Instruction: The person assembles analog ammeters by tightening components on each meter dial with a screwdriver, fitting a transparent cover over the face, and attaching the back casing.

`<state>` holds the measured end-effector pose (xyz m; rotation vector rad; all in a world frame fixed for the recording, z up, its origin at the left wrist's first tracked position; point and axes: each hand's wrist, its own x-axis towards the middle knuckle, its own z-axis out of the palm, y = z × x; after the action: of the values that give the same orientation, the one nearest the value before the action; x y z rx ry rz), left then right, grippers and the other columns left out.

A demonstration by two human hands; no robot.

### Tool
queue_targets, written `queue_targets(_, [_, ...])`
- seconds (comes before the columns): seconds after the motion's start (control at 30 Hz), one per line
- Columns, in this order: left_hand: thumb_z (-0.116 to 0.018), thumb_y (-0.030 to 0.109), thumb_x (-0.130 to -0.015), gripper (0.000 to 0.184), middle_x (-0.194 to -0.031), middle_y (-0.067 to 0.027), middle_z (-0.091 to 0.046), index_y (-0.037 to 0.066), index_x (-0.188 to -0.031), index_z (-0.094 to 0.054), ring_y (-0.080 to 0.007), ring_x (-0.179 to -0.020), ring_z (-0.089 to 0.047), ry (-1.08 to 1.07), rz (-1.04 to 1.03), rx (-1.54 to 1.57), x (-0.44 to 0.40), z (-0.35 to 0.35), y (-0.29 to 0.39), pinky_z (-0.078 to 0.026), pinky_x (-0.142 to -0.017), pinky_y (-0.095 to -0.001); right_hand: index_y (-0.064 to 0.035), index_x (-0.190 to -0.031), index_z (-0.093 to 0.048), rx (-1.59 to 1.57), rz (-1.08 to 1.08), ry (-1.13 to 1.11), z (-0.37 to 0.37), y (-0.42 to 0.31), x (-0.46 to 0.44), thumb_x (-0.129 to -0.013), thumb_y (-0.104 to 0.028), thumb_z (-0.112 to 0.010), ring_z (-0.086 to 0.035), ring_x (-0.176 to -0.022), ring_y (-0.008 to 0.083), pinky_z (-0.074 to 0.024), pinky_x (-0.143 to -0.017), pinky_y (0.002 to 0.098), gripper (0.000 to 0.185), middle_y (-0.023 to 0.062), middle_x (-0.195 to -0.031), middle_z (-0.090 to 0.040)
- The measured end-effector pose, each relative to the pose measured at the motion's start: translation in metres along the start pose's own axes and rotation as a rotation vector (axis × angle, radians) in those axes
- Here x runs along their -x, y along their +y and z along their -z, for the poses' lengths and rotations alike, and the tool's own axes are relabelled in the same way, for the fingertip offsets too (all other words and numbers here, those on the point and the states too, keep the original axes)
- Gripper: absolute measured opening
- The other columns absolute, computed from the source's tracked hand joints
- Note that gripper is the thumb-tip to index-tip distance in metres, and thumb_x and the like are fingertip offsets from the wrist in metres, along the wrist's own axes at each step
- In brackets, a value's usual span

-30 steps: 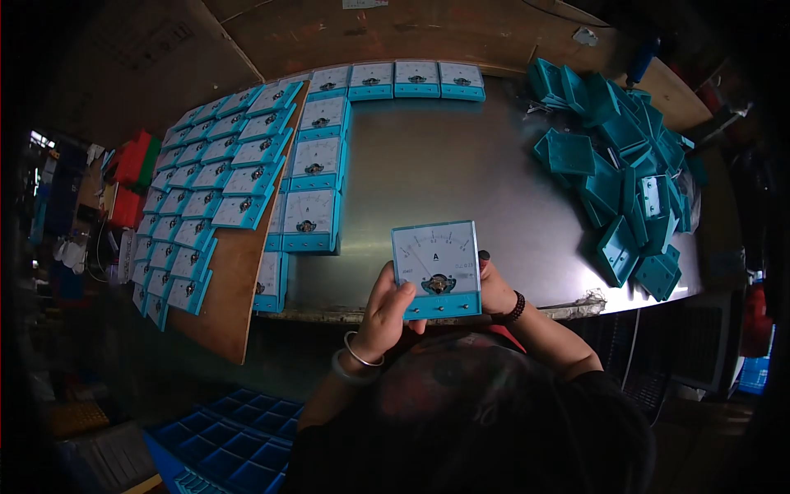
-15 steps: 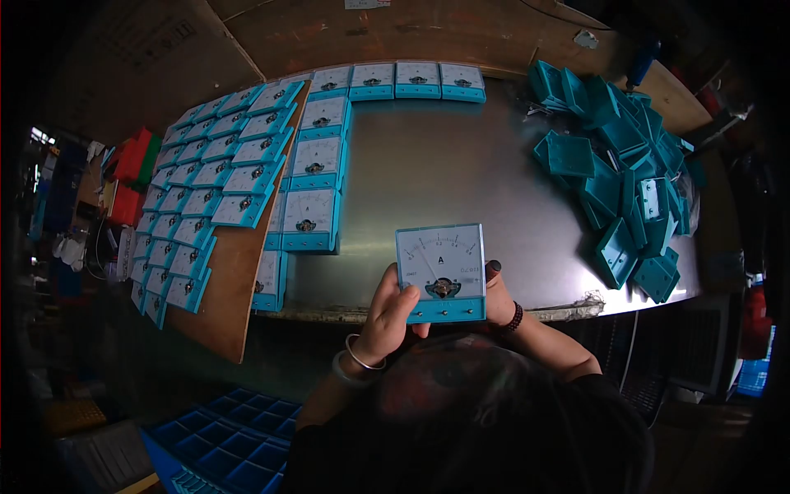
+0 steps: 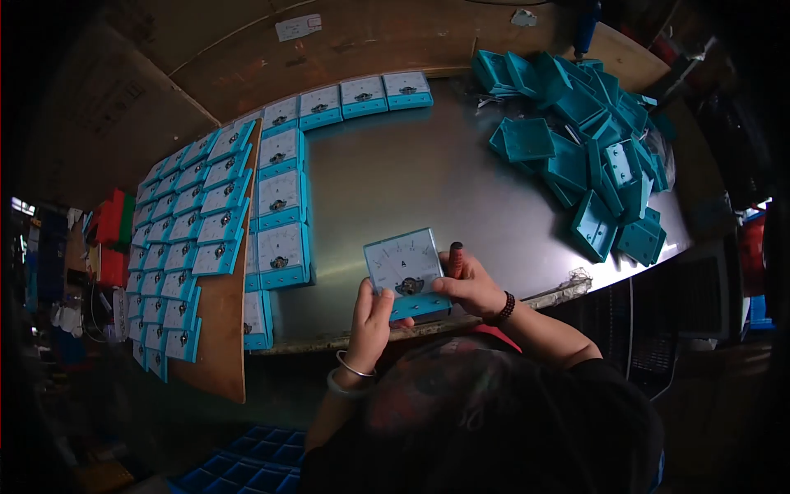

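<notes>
An ammeter (image 3: 403, 259) with a white dial marked A and a teal base is held near the table's front edge. My left hand (image 3: 372, 323) grips its lower left corner, thumb on the front. My right hand (image 3: 473, 288) has its thumb on the lower right of the meter and also holds a tool with a red handle (image 3: 456, 260), which stands up beside the meter. The tool's lower part is hidden by my fingers.
Finished-looking meters (image 3: 278, 195) line the left and back of the metal table (image 3: 370, 181). More meters overlap on a tilted wooden board (image 3: 220, 329) at left. Teal cases (image 3: 568, 165) are piled at right. Blue divided trays (image 3: 247, 461) lie below left.
The view has turned, so the table's contents appear shifted left. The meter is now tilted, my right thumb has come onto its front, and more of the red handle shows.
</notes>
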<state>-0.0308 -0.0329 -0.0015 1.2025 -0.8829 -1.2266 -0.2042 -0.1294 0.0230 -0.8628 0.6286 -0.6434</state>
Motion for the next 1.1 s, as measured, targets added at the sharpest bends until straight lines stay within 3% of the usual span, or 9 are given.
queue_targets(0.17, [-0.082,0.015,-0.071,0.102,-0.117,-0.0081,-0.046,0.001,-0.145,-0.013,-0.0155,-0.104,-0.047,-0.011,-0.233,-0.057,-0.026,-0.022,0.008,-0.043,-0.091,-0.0299,0.0016,-0.084,-0.054,0.958,0.618,-0.129,0.001,0.001,-0.002,-0.066,-0.009,-0.073,-0.055,-0.071,0.0341,-0.0461,-0.064,0.0389,0.028,0.0158,-0.077,-0.052])
queue_targets(0.3, [-0.079,0.004,-0.068,0.089,-0.114,-0.006,-0.045,0.002,-0.139,-0.025,-0.0164,-0.101,-0.051,0.064,-0.181,0.041,-0.034,-0.019,-0.003,-0.046,-0.088,-0.0311,-0.0025,-0.094,-0.062,0.974,0.52,-0.346,0.017,-0.017,-0.013,-0.068,-0.009,-0.073,-0.058,-0.078,0.0346,-0.0471,-0.067,0.0409,0.029,0.0135,-0.086,-0.058])
queue_targets(0.43, [-0.071,-0.005,-0.07,0.081,-0.114,-0.0069,-0.048,0.005,-0.138,-0.029,-0.0264,-0.101,-0.059,-0.048,-0.092,0.358,-0.03,-0.009,0.0,-0.051,-0.088,-0.04,-0.0065,-0.094,-0.066,1.465,0.786,0.484,0.085,-0.07,-0.052,-0.073,-0.002,-0.068,-0.061,-0.079,0.0326,-0.0501,-0.064,0.0379,0.021,0.0103,-0.093,-0.059])
queue_targets(0.57, [-0.072,-0.005,-0.069,0.08,-0.116,-0.0084,-0.05,0.005,-0.138,-0.032,-0.0283,-0.102,-0.06,-0.044,-0.108,0.416,-0.023,-0.005,-0.005,-0.05,-0.088,-0.0407,-0.0087,-0.086,-0.064,1.895,0.398,0.823,0.165,-0.103,-0.081,-0.081,-0.008,-0.059,-0.061,-0.079,0.034,-0.0507,-0.065,0.0407,0.007,0.0164,-0.105,-0.051])
queue_targets(0.7, [-0.073,-0.001,-0.07,0.078,-0.117,-0.0088,-0.051,0.005,-0.137,-0.034,-0.029,-0.102,-0.06,0.005,-0.136,0.433,-0.021,0.002,-0.006,-0.05,-0.088,-0.0415,-0.0016,-0.084,-0.061,1.489,0.75,0.675,0.124,-0.098,-0.056,-0.079,-0.007,-0.065,-0.061,-0.068,0.0282,-0.0487,-0.062,0.0382,0.008,0.012,-0.074,-0.057])
queue_targets(0.9, [-0.079,0.011,-0.071,0.074,-0.114,-0.0093,-0.054,0.001,-0.132,-0.038,-0.0281,-0.101,-0.061,0.04,-0.14,0.474,-0.022,0.009,-0.005,-0.049,-0.09,-0.0419,-0.0022,-0.085,-0.061,0.237,0.083,0.473,0.129,-0.046,-0.029,-0.082,-0.013,-0.067,-0.053,-0.063,0.0091,-0.0434,-0.056,0.0262,0.013,-0.004,-0.07,-0.054])
queue_targets(0.97, [-0.08,0.017,-0.071,0.074,-0.112,-0.0096,-0.056,-0.001,-0.13,-0.039,-0.0275,-0.1,-0.061,0.022,-0.158,0.468,-0.024,0.012,-0.008,-0.048,-0.091,-0.0409,-0.001,-0.088,-0.061,0.506,-0.052,0.592,0.13,-0.037,-0.032,-0.079,-0.018,-0.07,-0.057,-0.062,0.016,-0.0461,-0.058,0.0305,0.021,0.0004,-0.068,-0.057])
queue_targets(1.03, [-0.081,0.017,-0.071,0.075,-0.113,-0.0096,-0.055,-0.001,-0.131,-0.039,-0.0274,-0.1,-0.061,0.038,-0.158,0.483,-0.022,0.011,-0.003,-0.048,-0.091,-0.0405,-0.0019,-0.091,-0.063,1.432,0.428,0.652,0.12,-0.036,-0.033,-0.074,-0.023,-0.073,-0.06,-0.066,0.0275,-0.0484,-0.061,0.0361,0.029,0.0081,-0.077,-0.064])
queue_targets(1.1, [-0.081,0.018,-0.071,0.075,-0.113,-0.0095,-0.055,0.0,-0.131,-0.038,-0.0272,-0.099,-0.061,0.05,-0.158,0.498,-0.022,0.009,-0.003,-0.048,-0.091,-0.0401,-0.0099,-0.109,-0.062,1.511,0.413,0.474,0.094,-0.042,-0.035,-0.067,-0.03,-0.077,-0.061,-0.09,0.0357,-0.0512,-0.074,0.0406,0.049,0.0176,-0.11,-0.058])
